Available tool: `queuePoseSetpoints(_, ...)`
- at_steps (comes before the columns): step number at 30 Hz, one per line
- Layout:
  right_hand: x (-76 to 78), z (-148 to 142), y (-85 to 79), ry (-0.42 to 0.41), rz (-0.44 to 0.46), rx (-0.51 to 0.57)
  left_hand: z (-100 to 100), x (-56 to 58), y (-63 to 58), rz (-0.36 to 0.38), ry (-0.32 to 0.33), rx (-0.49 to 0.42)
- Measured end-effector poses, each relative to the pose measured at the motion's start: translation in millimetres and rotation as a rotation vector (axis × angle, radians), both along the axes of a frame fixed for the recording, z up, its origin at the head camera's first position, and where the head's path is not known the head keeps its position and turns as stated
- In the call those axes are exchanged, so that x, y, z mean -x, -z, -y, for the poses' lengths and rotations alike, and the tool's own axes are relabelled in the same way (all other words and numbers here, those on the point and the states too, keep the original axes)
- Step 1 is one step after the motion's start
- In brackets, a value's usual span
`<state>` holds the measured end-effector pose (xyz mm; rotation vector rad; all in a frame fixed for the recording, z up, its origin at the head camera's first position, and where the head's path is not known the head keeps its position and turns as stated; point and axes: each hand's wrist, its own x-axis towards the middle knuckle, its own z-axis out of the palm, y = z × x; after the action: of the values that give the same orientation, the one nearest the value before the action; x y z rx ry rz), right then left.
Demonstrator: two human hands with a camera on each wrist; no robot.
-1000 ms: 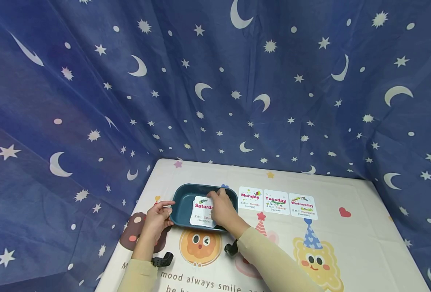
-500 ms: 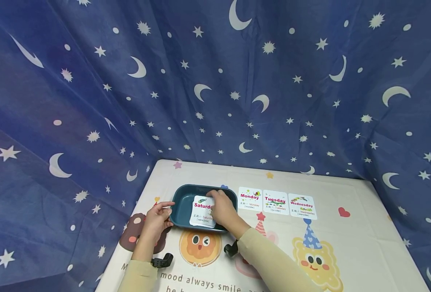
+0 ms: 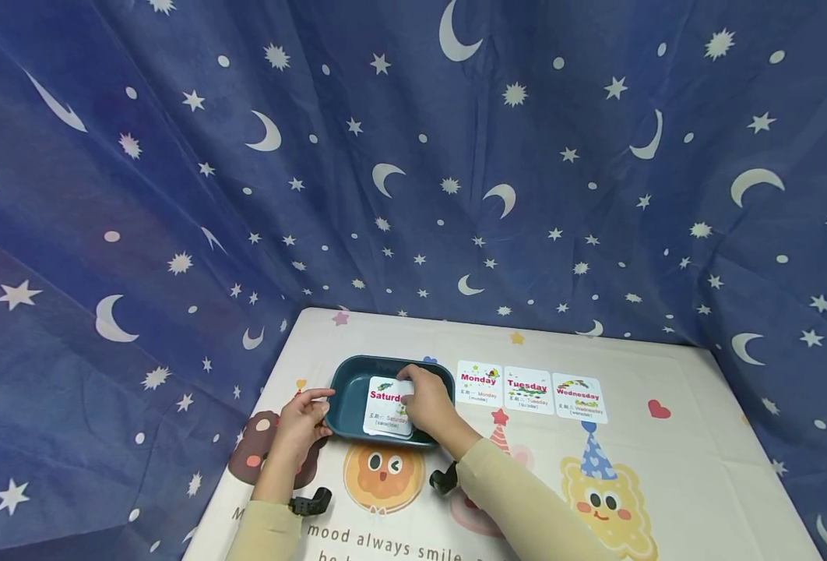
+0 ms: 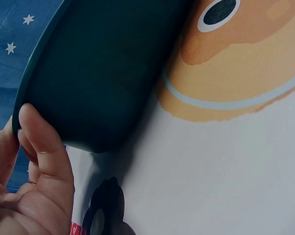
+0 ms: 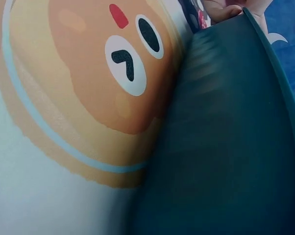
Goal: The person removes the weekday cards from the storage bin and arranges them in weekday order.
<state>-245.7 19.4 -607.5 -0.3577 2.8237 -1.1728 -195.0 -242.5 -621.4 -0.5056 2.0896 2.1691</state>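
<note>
A dark teal plastic tray (image 3: 349,401) with rounded corners sits on the table. My left hand (image 3: 303,419) pinches its left end at the rim; the left wrist view shows thumb and fingers on either side of the tray wall (image 4: 98,73). Inside the tray, a white "Saturday" card (image 3: 387,413) lies face up, with another card edge showing just under it. My right hand (image 3: 429,401) reaches over the tray and holds this card by its right side, covering the end of the word. The right wrist view shows only the tray's outer wall (image 5: 226,132), not the right fingers.
To the right of the tray, a Monday card (image 3: 479,383), a Tuesday card (image 3: 529,389) and a Wednesday card (image 3: 579,397) lie in a row. A cartoon-printed cloth (image 3: 526,483) covers the table. A blue star-and-moon curtain (image 3: 357,156) hangs behind and at the left.
The top of the Saturday card has shifted slightly left, so it lies a little straighter. Both hands stay nearly in place.
</note>
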Motion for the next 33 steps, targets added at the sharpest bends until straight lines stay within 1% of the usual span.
queuePoseSetpoints(4, -0.2, -2, -3.1, 0.009, 0.003, 0.026, 0, -0.1, 0.4, -0.001, 0.003, -0.004)
queuePoseSetpoints(9, 0.4, -3, -9.0, 0.028, 0.027, 0.078, 0, 0.5, 0.9, 0.002, 0.005, -0.017)
queuePoseSetpoints(15, 0.9, -5, -13.0, 0.051, 0.055, 0.116, 1, 0.2, -1.1, 0.012, 0.01, -0.01)
queuePoseSetpoints(19, 0.2, -7, -16.5, 0.057, 0.054, 0.123, 1, 0.4, -1.3, 0.012, 0.015, -0.005)
queuePoseSetpoints(26, 1.4, -13, -21.8, 0.083, 0.054, 0.129, 0, 1.0, 0.7, -0.002, 0.01, -0.026)
queuePoseSetpoints(33, 0.1, -20, -28.2, 0.109, 0.056, 0.16, 1, 0.7, -1.8, -0.007, 0.011, -0.038)
